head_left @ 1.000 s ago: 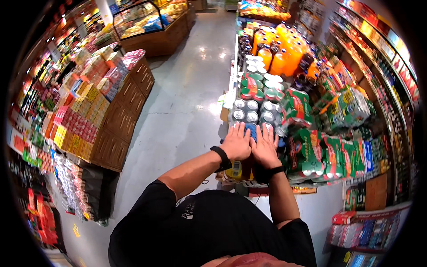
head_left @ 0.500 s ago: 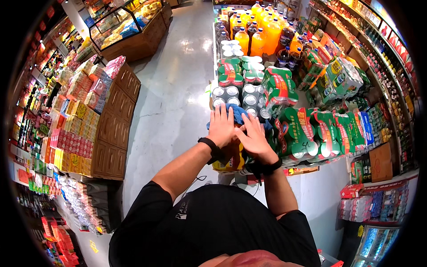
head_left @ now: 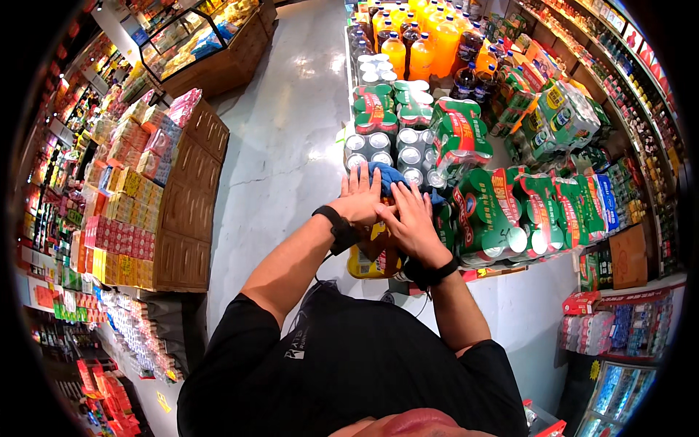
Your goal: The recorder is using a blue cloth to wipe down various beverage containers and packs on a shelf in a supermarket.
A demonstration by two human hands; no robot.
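A crumpled blue cloth [head_left: 391, 173] lies over packs of drinks at the near end of the display, partly hidden beneath my hands. My left hand [head_left: 358, 205] rests on its left part, palm down, with fingers stretched forward. Close beside it, my right hand [head_left: 413, 227] is also palm down, fingers extended, its thumb reaching toward the left hand. Below my wrists shows a yellow and brown wrapped pack [head_left: 375, 258]. Silver-topped cans [head_left: 368, 144] stand just beyond the cloth. Green and red can packs [head_left: 489, 211] sit to the right of my right hand.
Large orange soda bottles [head_left: 444, 47] and dark ones stand at the far end. Stacked cartons [head_left: 120, 233] top a wooden cabinet [head_left: 191, 211] across the grey aisle floor [head_left: 269, 138] on the left. Stocked shelves [head_left: 641, 95] line the right side.
The view has shifted slightly, so the packs appear a little higher. Both hands stay on the cloth; my left wrist has moved a little leftward and my right fingers lie closer together.
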